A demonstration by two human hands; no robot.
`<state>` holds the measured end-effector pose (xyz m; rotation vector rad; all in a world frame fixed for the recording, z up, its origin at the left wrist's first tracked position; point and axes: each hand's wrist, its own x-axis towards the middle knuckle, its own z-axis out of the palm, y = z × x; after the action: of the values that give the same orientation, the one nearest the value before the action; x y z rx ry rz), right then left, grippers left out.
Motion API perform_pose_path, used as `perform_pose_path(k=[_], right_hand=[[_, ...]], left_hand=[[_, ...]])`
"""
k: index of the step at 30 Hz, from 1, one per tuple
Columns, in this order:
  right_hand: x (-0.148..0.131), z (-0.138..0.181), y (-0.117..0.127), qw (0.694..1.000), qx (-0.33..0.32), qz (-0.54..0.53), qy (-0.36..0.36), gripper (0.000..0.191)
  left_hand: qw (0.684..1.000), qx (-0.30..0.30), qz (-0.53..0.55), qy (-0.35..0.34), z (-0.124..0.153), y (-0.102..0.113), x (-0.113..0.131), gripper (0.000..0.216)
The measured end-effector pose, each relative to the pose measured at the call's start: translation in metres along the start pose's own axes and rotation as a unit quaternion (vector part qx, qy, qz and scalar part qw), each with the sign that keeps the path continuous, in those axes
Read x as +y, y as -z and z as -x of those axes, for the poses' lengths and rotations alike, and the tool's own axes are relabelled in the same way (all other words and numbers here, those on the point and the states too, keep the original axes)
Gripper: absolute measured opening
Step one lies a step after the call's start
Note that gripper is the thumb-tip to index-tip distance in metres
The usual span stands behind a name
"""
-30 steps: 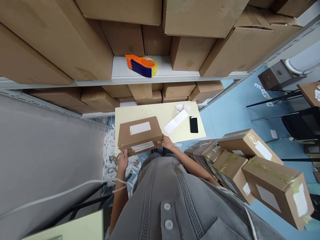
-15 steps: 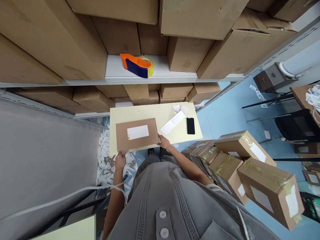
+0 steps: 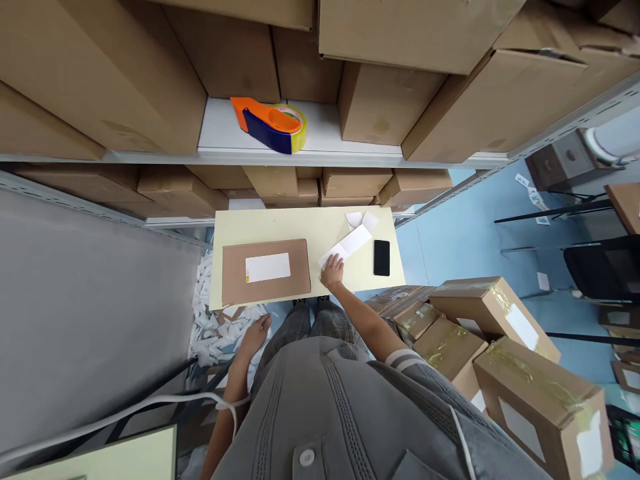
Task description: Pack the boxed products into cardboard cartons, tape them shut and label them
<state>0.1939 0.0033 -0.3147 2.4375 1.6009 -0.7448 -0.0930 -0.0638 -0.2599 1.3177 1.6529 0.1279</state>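
On the pale yellow table a flat brown cardboard box lies with a white label on top. My right hand rests, fingers spread, on the near end of a folded white paper strip, just right of the box. My left hand hangs in front of the table's near edge, apart from the box. Its fingers are loosely curled together and nothing shows in them. A black phone lies right of the paper.
An orange and blue tape dispenser sits on the shelf among cardboard boxes. Taped cartons are stacked on the floor at right. White paper scraps cover the floor at left. A white cable crosses the lower left.
Both hands have let go of the cardboard box. My right hand has moved onto the white paper strip; my left hand has dropped back toward my body.
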Motion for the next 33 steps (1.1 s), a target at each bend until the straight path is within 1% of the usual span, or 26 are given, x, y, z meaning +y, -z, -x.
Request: perform_pose_path(k=[3,6,9,11,14,16,17,18,19,21,22,23,24,25,26,27,28,31,32,33], right_hand=[[0.0,-0.001,-0.006,1.0,0.013,-0.013,0.018,0.071],[0.004,-0.003,-0.001,0.996,0.028,-0.087,0.019,0.062],[0.015,-0.006,0.014,0.984,0.035,-0.174,-0.008,0.053],[0.026,-0.007,0.028,0.979,0.038,-0.201,-0.028,0.045],[0.047,0.0,0.049,0.967,0.07,-0.236,-0.06,0.032],[0.06,0.01,0.06,0.955,0.103,-0.266,-0.079,0.033],[0.065,0.016,0.065,0.939,0.125,-0.308,-0.087,0.035],[0.07,0.023,0.07,0.911,0.15,-0.372,-0.093,0.037],[0.074,0.03,0.073,0.87,0.175,-0.45,-0.097,0.038],[0.077,0.045,0.08,0.766,0.212,-0.599,-0.097,0.039],[0.078,0.052,0.083,0.722,0.221,-0.649,-0.097,0.04],[0.078,0.059,0.085,0.698,0.223,-0.674,-0.096,0.04],[0.077,0.066,0.087,0.687,0.224,-0.685,-0.095,0.04],[0.076,0.073,0.089,0.685,0.226,-0.687,-0.094,0.04],[0.074,0.079,0.091,0.692,0.228,-0.679,-0.09,0.039],[0.071,0.086,0.092,0.708,0.229,-0.663,-0.083,0.039],[0.069,0.092,0.093,0.734,0.227,-0.636,-0.07,0.039],[0.057,0.11,0.094,0.841,0.203,-0.501,-0.001,0.035],[0.053,0.115,0.094,0.872,0.187,-0.452,0.029,0.032],[0.05,0.12,0.095,0.894,0.167,-0.412,0.059,0.028]], left_hand=[[0.996,-0.07,0.043,-0.039,0.009,-0.013,0.029,0.033],[0.986,-0.115,0.07,-0.1,0.011,-0.024,0.055,0.047],[0.974,-0.159,0.072,-0.143,0.008,-0.032,0.075,0.06],[0.966,-0.188,0.077,-0.158,0.005,-0.035,0.087,0.064],[0.955,-0.221,0.095,-0.173,-0.003,-0.036,0.106,0.064],[0.945,-0.245,0.115,-0.182,-0.009,-0.039,0.121,0.062],[0.94,-0.257,0.128,-0.185,-0.014,-0.042,0.128,0.061],[0.935,-0.266,0.143,-0.187,-0.019,-0.046,0.135,0.06],[0.931,-0.27,0.161,-0.188,-0.025,-0.051,0.142,0.06],[0.927,-0.259,0.197,-0.188,-0.037,-0.063,0.155,0.059],[0.927,-0.245,0.212,-0.186,-0.043,-0.07,0.162,0.059],[0.929,-0.228,0.227,-0.181,-0.047,-0.076,0.17,0.059],[0.93,-0.215,0.242,-0.173,-0.05,-0.082,0.177,0.059],[0.929,-0.208,0.26,-0.163,-0.051,-0.086,0.185,0.058],[0.924,-0.21,0.282,-0.149,-0.051,-0.089,0.192,0.057],[0.916,-0.219,0.309,-0.129,-0.049,-0.091,0.199,0.056],[0.906,-0.234,0.338,-0.101,-0.046,-0.092,0.205,0.054],[0.858,-0.289,0.424,0.006,-0.036,-0.088,0.213,0.05],[0.838,-0.306,0.45,0.034,-0.033,-0.085,0.213,0.05],[0.819,-0.321,0.474,0.05,-0.032,-0.082,0.212,0.049]])
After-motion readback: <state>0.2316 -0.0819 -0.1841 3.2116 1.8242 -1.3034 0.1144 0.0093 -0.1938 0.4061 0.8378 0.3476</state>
